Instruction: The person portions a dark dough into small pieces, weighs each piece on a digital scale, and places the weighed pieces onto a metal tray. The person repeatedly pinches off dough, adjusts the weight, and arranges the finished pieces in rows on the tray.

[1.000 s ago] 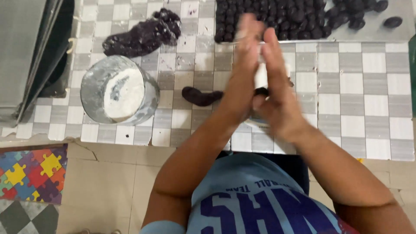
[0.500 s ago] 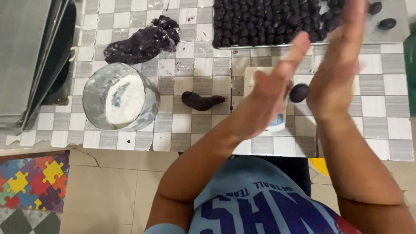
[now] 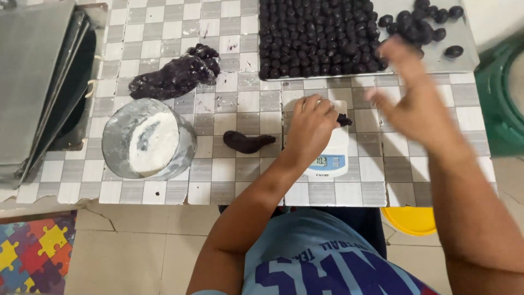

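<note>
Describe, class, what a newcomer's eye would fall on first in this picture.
A metal tray packed with rows of dark dough balls fills the top. Below it, the left hand presses a small dark piece on a white scale, beside a bowl of white flour.

A small dark purple dough piece (image 3: 344, 119) lies on the white kitchen scale (image 3: 333, 155), at its upper right. Irregular in shape, it touches the fingertips of the left hand (image 3: 311, 128) resting on the platform.
</note>
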